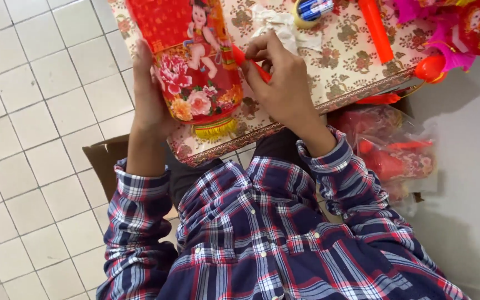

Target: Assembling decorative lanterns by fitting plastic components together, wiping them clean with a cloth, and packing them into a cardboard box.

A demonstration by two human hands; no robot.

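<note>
A red paper lantern (pixel 193 61) printed with flowers and a child figure, with a yellow fringe at its lower end, stands over the patterned table (pixel 351 61). My left hand (pixel 150 91) grips the lantern's left side from behind. My right hand (pixel 279 78) pinches a thin red plastic piece (pixel 245 60) against the lantern's right edge. Both forearms wear plaid sleeves.
On the flowered cloth lie a red plastic stick (pixel 376 30), a tape roll (pixel 306 14), crumpled white paper (pixel 276 22) and pink and red lantern parts (pixel 445 39). A clear bag of red pieces (pixel 393 150) sits below the table's right side. White floor tiles (pixel 40 111) spread to the left.
</note>
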